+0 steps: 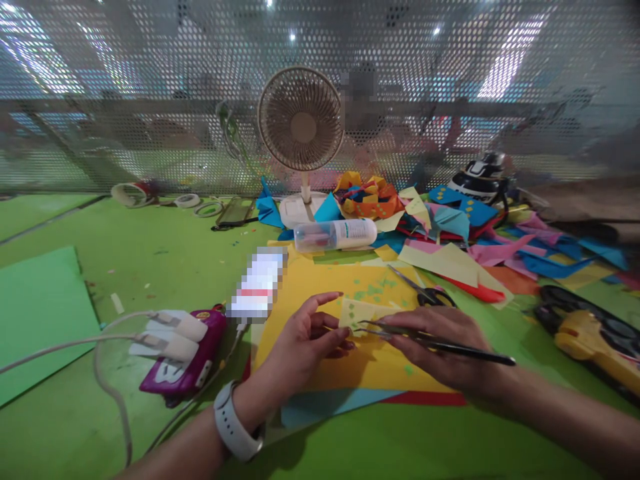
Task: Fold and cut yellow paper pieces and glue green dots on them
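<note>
My right hand [445,340] grips a pair of tweezers [470,350], dark at the back end, their slim metal tips pointing left over a small pale yellow paper piece [367,312]. Small green bits dot that piece. At its left edge, my left hand [305,340] pinches the paper between thumb and lower fingers, the index finger stretched out above. Beneath both hands lies a stack of yellow paper sheets [295,287], with tiny green paper cutouts [375,290] scattered on it. Scissors [425,290] rest just beyond my right hand, blades partly apart.
A lit phone [257,283] is on a cable beside a purple power strip [185,360] with white chargers. Behind stand a fan [303,123] and a lying clear bottle [335,235]. Folded coloured paper [370,197] heaps at back right; a yellow-black tool [590,337] sits far right.
</note>
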The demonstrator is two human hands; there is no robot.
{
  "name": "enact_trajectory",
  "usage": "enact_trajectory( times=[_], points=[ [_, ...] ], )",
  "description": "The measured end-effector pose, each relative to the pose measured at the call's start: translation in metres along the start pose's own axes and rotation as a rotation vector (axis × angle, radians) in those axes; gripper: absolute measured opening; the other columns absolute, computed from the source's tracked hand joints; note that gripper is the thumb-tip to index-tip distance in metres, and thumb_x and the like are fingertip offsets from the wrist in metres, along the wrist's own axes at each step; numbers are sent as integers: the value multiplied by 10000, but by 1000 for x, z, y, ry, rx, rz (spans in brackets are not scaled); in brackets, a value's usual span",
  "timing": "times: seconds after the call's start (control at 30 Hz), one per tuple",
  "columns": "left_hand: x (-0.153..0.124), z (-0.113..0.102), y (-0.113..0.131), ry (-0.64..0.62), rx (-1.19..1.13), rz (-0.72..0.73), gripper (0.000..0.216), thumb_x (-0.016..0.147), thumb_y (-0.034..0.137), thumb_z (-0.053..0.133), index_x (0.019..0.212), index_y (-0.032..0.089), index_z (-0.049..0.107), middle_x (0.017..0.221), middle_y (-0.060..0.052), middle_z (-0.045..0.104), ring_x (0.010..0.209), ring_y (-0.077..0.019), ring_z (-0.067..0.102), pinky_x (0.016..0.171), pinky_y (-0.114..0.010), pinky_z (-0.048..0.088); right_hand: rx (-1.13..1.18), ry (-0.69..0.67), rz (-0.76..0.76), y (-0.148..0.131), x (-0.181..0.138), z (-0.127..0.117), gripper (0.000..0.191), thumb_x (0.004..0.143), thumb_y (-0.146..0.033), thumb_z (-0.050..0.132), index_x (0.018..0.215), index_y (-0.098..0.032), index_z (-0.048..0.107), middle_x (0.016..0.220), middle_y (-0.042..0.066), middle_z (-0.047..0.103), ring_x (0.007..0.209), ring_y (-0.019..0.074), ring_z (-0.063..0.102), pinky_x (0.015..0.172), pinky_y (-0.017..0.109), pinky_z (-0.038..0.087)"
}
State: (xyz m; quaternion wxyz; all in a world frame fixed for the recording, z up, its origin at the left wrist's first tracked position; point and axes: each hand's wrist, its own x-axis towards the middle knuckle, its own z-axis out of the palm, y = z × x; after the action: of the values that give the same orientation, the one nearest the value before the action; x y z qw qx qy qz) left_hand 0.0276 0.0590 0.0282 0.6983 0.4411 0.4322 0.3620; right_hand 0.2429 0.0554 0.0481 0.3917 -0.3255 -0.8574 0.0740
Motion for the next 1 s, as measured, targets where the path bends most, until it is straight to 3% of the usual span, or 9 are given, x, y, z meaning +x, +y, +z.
enact_trajectory(
  times=[0.27, 1.0],
  points=[
    [0, -1, -1, -5, -26, 13, 500, 747, 243, 647, 1184, 232, 403, 762, 24, 549, 713, -152, 632, 689, -319, 504, 148, 16, 186, 4, -4, -1, 103, 811, -236, 563, 891, -216, 624, 753, 3, 706, 610, 117, 657, 525, 198, 521],
    [0, 0, 0, -16, -45, 4, 532, 721, 249, 671, 1187, 243, 415, 771, 24, 556, 702, -153, 639, 677, -320, 510, 222, 10, 228, 4, -7, 3, 87, 805, -221, 563, 871, -209, 619, 740, 4, 704, 653, 126, 667, 564, 195, 536]
  ],
)
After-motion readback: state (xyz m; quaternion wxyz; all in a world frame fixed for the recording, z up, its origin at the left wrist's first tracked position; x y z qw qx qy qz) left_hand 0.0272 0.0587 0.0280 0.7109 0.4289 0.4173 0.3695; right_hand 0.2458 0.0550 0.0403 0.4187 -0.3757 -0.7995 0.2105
